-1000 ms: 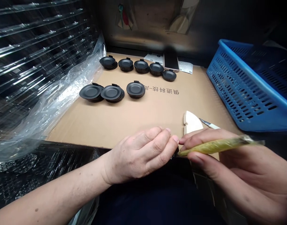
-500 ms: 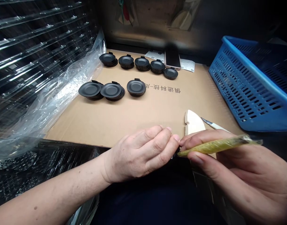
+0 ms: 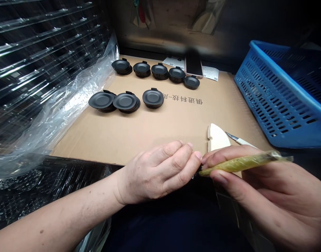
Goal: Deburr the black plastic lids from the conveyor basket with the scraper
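My left hand (image 3: 160, 173) pinches a small dark part (image 3: 196, 172) between thumb and fingers, and the fingers hide most of it. My right hand (image 3: 270, 192) grips a slim tool with a yellow wrapped handle (image 3: 241, 164), its tip touching that dark part. Just beyond my right fingers lie a cream curved offcut (image 3: 218, 137) and a small craft knife (image 3: 239, 140). Farther off, round black plastic lids stand in short stacks: one (image 3: 153, 98) sits nearest my hands, with several others behind it.
The lids and tools rest on a printed cardboard sheet (image 3: 128, 136). A blue slotted plastic basket (image 3: 278, 101) stands at the right. A phone (image 3: 193, 64) and papers (image 3: 210, 73) lie at the back. Clear stacked trays (image 3: 42, 52) and plastic film (image 3: 63, 101) fill the left.
The whole view has drifted slightly, with the lids and basket shifting a little in the frame. My hands keep the same pinch and grip, with the tool tip still at the dark part.
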{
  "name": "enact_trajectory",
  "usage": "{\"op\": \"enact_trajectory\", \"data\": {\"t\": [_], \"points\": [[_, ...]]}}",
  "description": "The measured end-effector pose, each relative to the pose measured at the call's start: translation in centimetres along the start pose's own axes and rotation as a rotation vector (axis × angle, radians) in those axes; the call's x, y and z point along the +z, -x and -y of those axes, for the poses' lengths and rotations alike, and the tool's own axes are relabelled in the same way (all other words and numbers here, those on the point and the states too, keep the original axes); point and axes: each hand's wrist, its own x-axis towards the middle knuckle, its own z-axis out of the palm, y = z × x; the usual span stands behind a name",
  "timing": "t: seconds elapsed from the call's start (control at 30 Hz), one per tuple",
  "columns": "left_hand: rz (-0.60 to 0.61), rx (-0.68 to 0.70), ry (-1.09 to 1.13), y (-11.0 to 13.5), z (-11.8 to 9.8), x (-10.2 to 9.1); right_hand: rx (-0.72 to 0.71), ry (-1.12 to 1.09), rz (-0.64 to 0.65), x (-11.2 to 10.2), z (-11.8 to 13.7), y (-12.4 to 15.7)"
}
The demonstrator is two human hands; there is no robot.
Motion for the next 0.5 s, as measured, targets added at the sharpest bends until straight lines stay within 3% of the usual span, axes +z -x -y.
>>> {"op": "enact_trajectory", "data": {"t": [0.3,0.43,0.5], "points": [[0.034,0.018,0.016,-0.4,-0.2,-0.3,-0.021,0.065,0.057,-0.3,0.7,-1.4],[0.038,0.017,0.019,-0.5,-0.1,-0.3,-0.056,0.026,0.12,-0.8,0.2,-0.9],[0.032,0.007,0.012,-0.5,-0.1,-0.2,-0.047,-0.002,0.093,-0.8,0.2,-0.4]]}}
